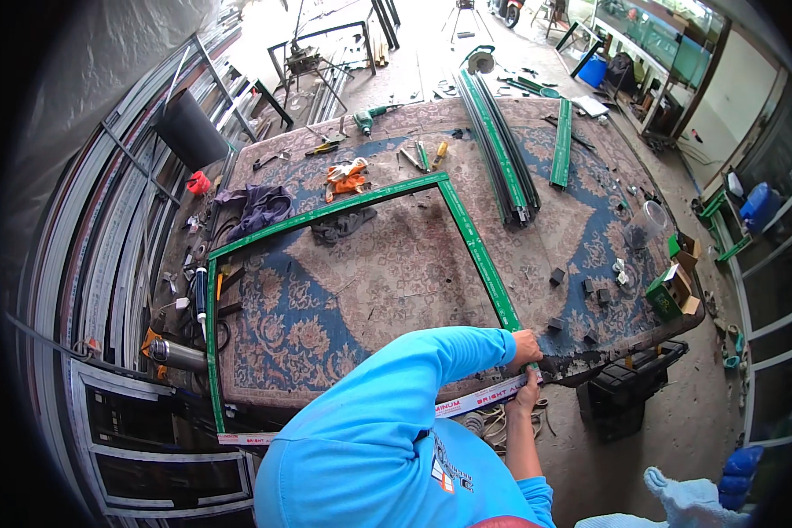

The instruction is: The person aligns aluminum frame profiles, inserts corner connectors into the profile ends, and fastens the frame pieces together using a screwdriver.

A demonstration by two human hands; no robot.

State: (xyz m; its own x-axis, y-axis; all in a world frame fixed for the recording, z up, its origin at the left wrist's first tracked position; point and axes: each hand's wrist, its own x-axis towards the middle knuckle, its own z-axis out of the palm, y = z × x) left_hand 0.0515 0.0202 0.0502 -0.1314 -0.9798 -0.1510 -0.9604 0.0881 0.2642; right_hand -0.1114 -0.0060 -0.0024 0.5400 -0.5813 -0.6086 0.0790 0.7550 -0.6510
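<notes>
A large rectangular metal frame (pixel 480 268) lies on the carpet-covered table, three of its sides wrapped in green film. Its near side carries white film with red print, and my blue-sleeved left arm hides part of it. At the near right corner, my left hand (pixel 526 346) is closed over the end of the right side, reaching across from the left. Just below it, my right hand (pixel 526 396) grips the same corner from the near side, fingers wrapped around the profile. Whether a small tool is also in either hand cannot be made out.
Long profiles (pixel 497 145) lie stacked beyond the frame. A green drill (pixel 363 121), orange gloves (pixel 347 179) and a purple cloth (pixel 257 209) are on the far side. Black blocks (pixel 557 277) and a green box (pixel 671 290) sit right; a black toolbox (pixel 620 387) stands beside the table.
</notes>
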